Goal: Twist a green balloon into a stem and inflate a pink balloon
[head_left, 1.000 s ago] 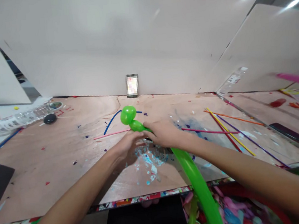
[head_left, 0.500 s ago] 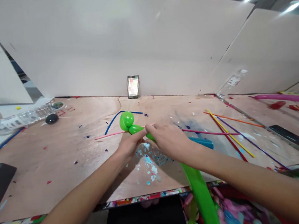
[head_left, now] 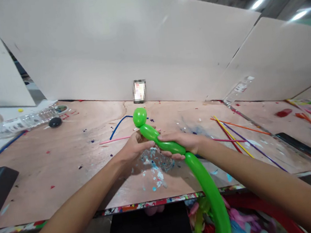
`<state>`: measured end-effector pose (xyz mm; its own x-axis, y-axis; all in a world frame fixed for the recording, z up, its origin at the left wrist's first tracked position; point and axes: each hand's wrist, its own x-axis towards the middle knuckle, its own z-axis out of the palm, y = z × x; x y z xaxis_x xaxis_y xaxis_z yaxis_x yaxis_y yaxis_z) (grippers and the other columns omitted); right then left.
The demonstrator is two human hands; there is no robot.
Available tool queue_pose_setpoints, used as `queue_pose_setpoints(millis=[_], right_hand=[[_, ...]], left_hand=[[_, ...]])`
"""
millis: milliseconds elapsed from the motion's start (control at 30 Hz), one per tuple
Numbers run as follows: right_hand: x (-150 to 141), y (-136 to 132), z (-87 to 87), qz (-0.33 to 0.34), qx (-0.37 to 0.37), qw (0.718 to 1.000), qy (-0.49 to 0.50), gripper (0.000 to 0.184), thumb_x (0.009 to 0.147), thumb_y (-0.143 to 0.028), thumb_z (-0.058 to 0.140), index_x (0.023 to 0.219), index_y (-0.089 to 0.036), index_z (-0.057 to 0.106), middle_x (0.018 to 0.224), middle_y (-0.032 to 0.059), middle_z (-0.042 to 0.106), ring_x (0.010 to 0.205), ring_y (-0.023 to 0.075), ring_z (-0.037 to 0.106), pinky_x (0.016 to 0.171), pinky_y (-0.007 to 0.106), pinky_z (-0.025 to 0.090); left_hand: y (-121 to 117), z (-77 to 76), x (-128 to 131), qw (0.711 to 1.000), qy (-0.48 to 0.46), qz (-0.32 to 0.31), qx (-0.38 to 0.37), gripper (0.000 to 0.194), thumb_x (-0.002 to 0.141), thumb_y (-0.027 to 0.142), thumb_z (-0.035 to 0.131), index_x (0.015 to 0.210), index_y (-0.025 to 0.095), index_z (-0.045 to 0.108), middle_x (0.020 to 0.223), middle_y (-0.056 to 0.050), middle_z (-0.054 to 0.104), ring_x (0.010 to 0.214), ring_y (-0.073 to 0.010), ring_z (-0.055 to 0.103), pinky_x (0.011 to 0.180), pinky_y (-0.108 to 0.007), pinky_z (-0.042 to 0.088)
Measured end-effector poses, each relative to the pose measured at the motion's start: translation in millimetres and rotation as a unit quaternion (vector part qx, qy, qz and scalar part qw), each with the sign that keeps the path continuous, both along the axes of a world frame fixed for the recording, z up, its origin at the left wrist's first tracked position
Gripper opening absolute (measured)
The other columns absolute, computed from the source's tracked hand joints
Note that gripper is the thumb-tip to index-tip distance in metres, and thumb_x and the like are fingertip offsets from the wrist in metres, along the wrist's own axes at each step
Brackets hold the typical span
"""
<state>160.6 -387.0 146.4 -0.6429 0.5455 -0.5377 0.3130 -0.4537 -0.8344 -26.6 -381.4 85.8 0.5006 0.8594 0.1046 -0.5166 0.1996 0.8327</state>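
Note:
A long green balloon (head_left: pixel 204 174) is pinched into several bubbles at its upper end, with a round one at the tip. My left hand (head_left: pixel 135 145) grips it beside the second bubble, thumb in front and fingers partly hidden behind. Farther down, my right hand (head_left: pixel 179 143) is wrapped round another bubble, its fingers curled underneath. From there the unpinched length bends over the table's front edge and hangs down past it. Below and behind the hands lies the wooden table (head_left: pixel 75 181), flecked with paint.
A phone (head_left: pixel 139 91) leans on the white panel (head_left: pixel 109 54). Uninflated balloons, among them a yellow one (head_left: pixel 233 135) and a blue one (head_left: pixel 118 125), lie on the table. Plastic bottles (head_left: pixel 27 121) and a black glossy object (head_left: pixel 302 146) are at the sides. Colourful balloons (head_left: pixel 240 219) fill the space below the edge.
The bubbled end has turned more upright, and more pinched bubbles now show between and below my hands. My right hand has shifted slightly right and rolled, its fingers now under the balloon.

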Motion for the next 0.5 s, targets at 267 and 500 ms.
queue_pose_setpoints(millis=[267, 500], right_hand=[[-10.5, -2.5, -5.6, -0.033, 0.034, 0.999, -0.01, 0.019, 0.088, -0.036, 0.036, 0.09, -0.02, 0.046, 0.062, -0.004, 0.052, 0.037, 0.0078, 0.041, 0.034, 0.018, 0.026], [-28.1, -17.8, 0.9, 0.021, 0.523, 0.767, -0.371, 0.024, 0.086, -0.029, 0.047, 0.106, -0.016, 0.048, 0.083, 0.0072, 0.065, 0.07, 0.0197, 0.06, 0.06, 0.028, 0.041]], left_hand=[[3.9, 0.2, -3.3, 0.976, 0.132, 0.116, 0.125, 0.025, 0.063, 0.026, 0.081, 0.074, 0.014, 0.063, 0.073, -0.002, 0.062, 0.07, -0.015, 0.058, 0.067, -0.026, 0.044], [3.7, -14.5, 12.2, 0.983, 0.091, 0.16, -0.017, 0.025, 0.061, 0.028, 0.081, 0.067, 0.013, 0.062, 0.066, -0.002, 0.062, 0.062, -0.0134, 0.056, 0.061, -0.026, 0.044]])
